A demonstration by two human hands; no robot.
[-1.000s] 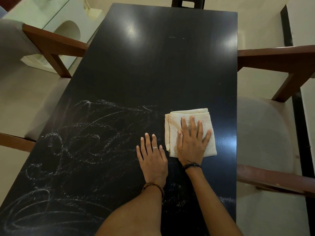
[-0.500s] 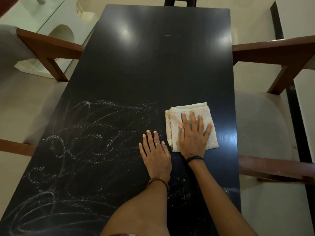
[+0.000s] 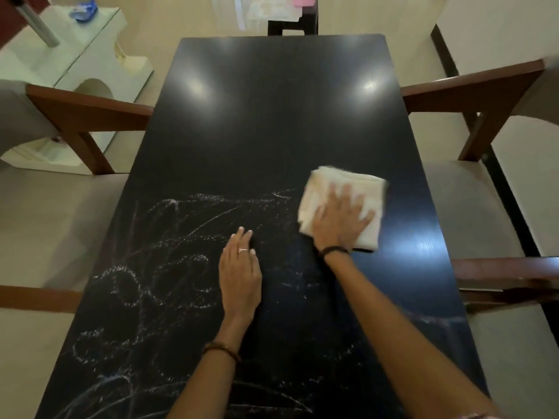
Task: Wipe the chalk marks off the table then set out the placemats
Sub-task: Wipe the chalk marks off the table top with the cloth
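A long black table (image 3: 272,122) carries white chalk marks (image 3: 157,261) scrawled over its near left half. A folded cream cloth (image 3: 357,186) lies on the table's right side, just past the scribbles. My right hand (image 3: 340,220) presses flat on the cloth with fingers spread; both are motion-blurred. My left hand (image 3: 240,275) rests flat on the table among the chalk marks, fingers straight, a ring on one finger. At the table's far end, pale sheets that may be placemats (image 3: 266,9) lie beyond the edge.
Wooden-armed chairs with grey seats stand on both sides: a left chair (image 3: 87,113) and a right chair (image 3: 472,86). A dark chair back (image 3: 292,27) stands at the far end. A white glass-topped unit (image 3: 75,49) is at the far left.
My right hand has slid the cloth away from me and a little right. My left hand moved left, apart from the cloth. The head view has tilted to take in the whole table.
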